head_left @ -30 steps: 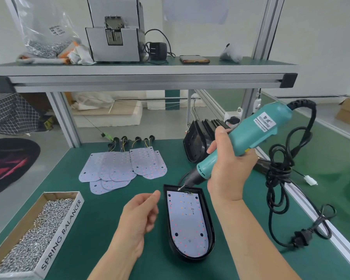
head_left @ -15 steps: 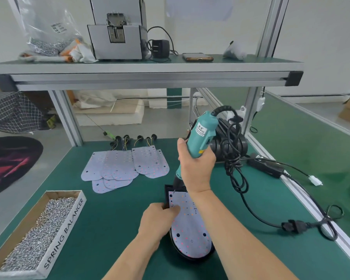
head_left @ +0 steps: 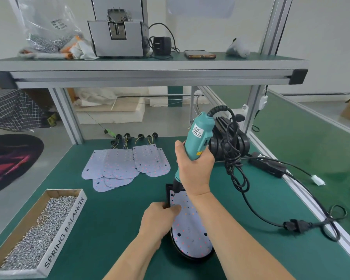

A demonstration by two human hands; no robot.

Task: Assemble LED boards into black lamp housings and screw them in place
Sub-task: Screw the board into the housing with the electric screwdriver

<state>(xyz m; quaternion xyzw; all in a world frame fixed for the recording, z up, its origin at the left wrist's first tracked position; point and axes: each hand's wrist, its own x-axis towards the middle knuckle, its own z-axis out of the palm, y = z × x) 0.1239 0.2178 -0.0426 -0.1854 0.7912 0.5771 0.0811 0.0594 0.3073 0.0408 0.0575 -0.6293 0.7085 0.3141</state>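
The green table [head_left: 113, 219] is spanned overhead by a shelf [head_left: 150, 65]. A box [head_left: 65, 225] of screws is set at the near left corner, and spare boards [head_left: 125, 164] are fanned at the back. The housing [head_left: 190, 257] is laid flat at the middle front, with the board [head_left: 192, 229] seated inside it. The driver [head_left: 198, 138] is gripped nearly upright in the right hand [head_left: 196, 168], its bit set down at the board's far left corner. The housing's left rim is held by the left hand [head_left: 158, 217], with a fingertip pressed on the board. No screw can be made out under the bit.

The step is judged to be driving a far-end screw. The driver should be held square and pressed straight down, the housing pinned against sliding, and the fingertip kept off the bit. Open mat is found to the housing's left. To the right the cord [head_left: 236, 170] is looped near, and stacked housings [head_left: 230, 142] are stood just behind the driver, so room there is tight.
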